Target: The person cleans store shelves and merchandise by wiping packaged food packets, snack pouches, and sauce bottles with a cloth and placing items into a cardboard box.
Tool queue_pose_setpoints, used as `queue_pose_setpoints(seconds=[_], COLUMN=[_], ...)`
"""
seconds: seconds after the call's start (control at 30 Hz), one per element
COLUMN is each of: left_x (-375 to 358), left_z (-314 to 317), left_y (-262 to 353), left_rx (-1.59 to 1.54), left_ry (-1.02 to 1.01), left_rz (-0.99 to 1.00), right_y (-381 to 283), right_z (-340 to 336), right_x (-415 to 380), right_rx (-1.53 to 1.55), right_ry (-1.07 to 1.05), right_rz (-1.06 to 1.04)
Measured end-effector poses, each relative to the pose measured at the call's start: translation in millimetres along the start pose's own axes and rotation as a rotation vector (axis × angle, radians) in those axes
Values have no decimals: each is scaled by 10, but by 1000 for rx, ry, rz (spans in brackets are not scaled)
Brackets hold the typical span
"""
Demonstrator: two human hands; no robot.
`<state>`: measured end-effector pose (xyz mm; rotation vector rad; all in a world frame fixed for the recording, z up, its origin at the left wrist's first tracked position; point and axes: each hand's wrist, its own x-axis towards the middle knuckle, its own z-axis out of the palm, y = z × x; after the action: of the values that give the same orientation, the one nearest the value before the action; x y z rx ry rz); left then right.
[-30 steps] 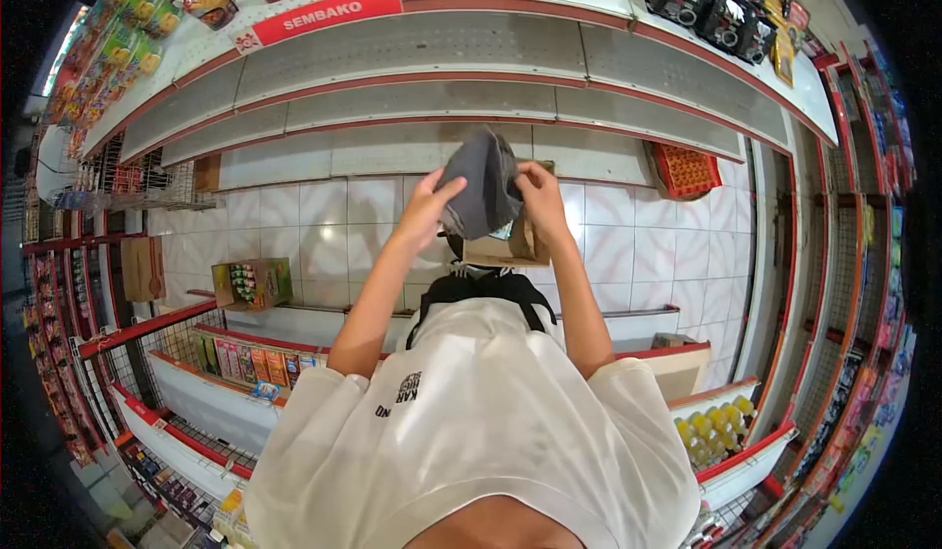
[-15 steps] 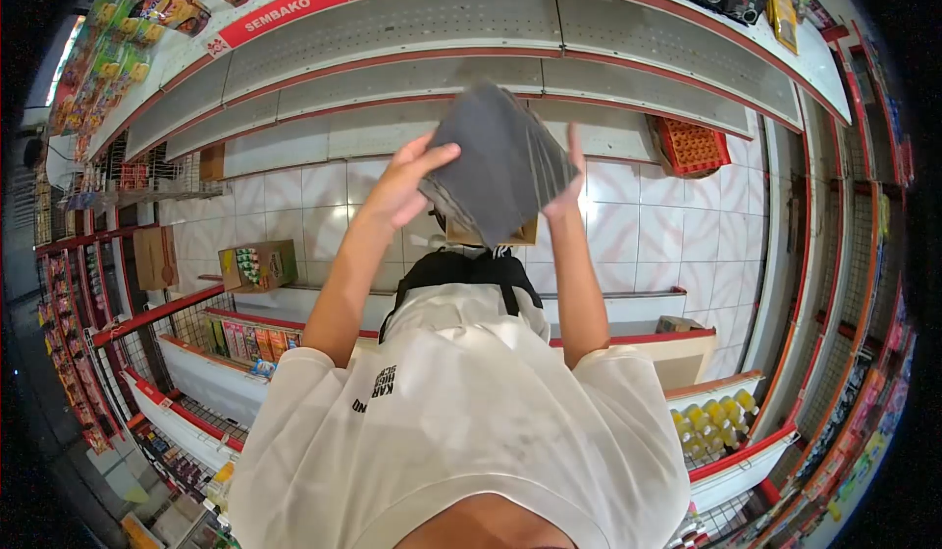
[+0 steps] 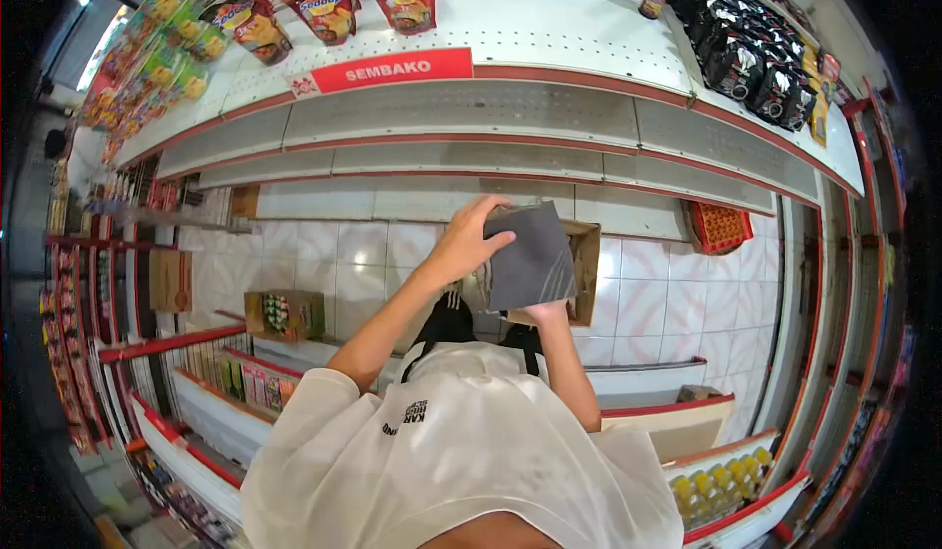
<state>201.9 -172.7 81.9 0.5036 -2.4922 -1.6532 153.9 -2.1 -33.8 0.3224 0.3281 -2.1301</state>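
Observation:
A dark grey, square-faced block (image 3: 531,257) with pale scuff lines near one corner is held in front of my body. My left hand (image 3: 469,240) is closed around its left edge, thumb on the dark top face. From below, my right hand (image 3: 546,311) supports the near edge, with most of its fingers hidden under the block. Just behind and to the right, an open cardboard box (image 3: 586,274) is partly covered by the block in this view.
Tiered white shelving with a red SEMBAKO label (image 3: 388,70) spans the front. Red pouches (image 3: 327,7) and black packets (image 3: 738,63) stand on top. An orange tray (image 3: 719,226) sits at lower right. Another carton (image 3: 285,314) rests on the tiled floor, left. Low shelves with yellow-capped bottles (image 3: 721,490) are behind me.
The block has turned and come lower, nearer the cardboard box. My right hand has moved from its right side to beneath its near edge. The view has tilted up, showing more of the top shelf.

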Motion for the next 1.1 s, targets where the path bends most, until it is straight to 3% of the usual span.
queue_pose_setpoints(seconds=[0.03, 0.07, 0.13, 0.17, 0.23, 0.3, 0.33, 0.37, 0.43, 0.47, 0.5, 0.6, 0.63, 0.7, 0.77, 0.83, 0.87, 0.93, 0.97, 1.07, 1.1], left_x=[51, 146, 446, 635, 1048, 1491, 1685, 1874, 2174, 2266, 2353, 2489, 2461, 2419, 2463, 2376, 2341, 2167, 2052, 1688, 1542], left_z=[-123, -296, -825, -1126, -1590, -1915, -2033, -2109, -2192, -2243, -2280, -2382, -2403, -2458, -2447, -2360, -2295, -2120, -2006, -1504, -1299], left_y=[-9, -13, 59, 119, 157, 155, 150, 112, -4, -53, -144, -261, -228, -171, -163, -11, 76, 322, 422, 603, 713], left_rx=[147, 319, 316, 371, 299, 228, 278, 273, 402, 124, 125, -167, -167, -198, -282, -380, -499, -502, -511, -442, -438], left_ry=[80, 234, 338, 430, 605, 719, 758, 756, 760, 584, 583, 313, 304, 176, 111, 213, 212, 199, 187, 54, -2], left_rz=[161, 348, 425, 477, 477, 474, 509, 518, 571, 465, 473, 278, 284, 117, 161, 221, 249, 278, 302, 187, 192], right_y=[91, 159, 344, 467, 706, 945, 1038, 1107, 1161, 1176, 1192, 1098, 1056, 971, 845, 682, 595, 373, 266, -30, -114], right_z=[63, 139, 321, 403, 444, 400, 449, 524, 634, 680, 716, 720, 690, 637, 672, 768, 793, 934, 1005, 1299, 1402], right_x=[72, 158, 302, 349, 398, 544, 581, 595, 585, 577, 571, 503, 474, 437, 342, 284, 287, 320, 369, 436, 478], right_rx=[-96, 1, 97, -584, -1274, -324, -324, -669, -1019, -1299, -1577, -1592, -1596, -930, -1010, -1090, -770, -200, -199, -7, -7], right_ry=[24, -18, -59, -51, -13, -159, -162, -131, -95, -67, -33, -17, -8, 44, 83, 120, 25, 71, 71, -262, -263], right_rz=[-48, -35, -50, -234, -397, -222, -234, -286, -339, -349, -356, -413, -430, -307, -404, -501, -529, -423, -418, -352, -361])
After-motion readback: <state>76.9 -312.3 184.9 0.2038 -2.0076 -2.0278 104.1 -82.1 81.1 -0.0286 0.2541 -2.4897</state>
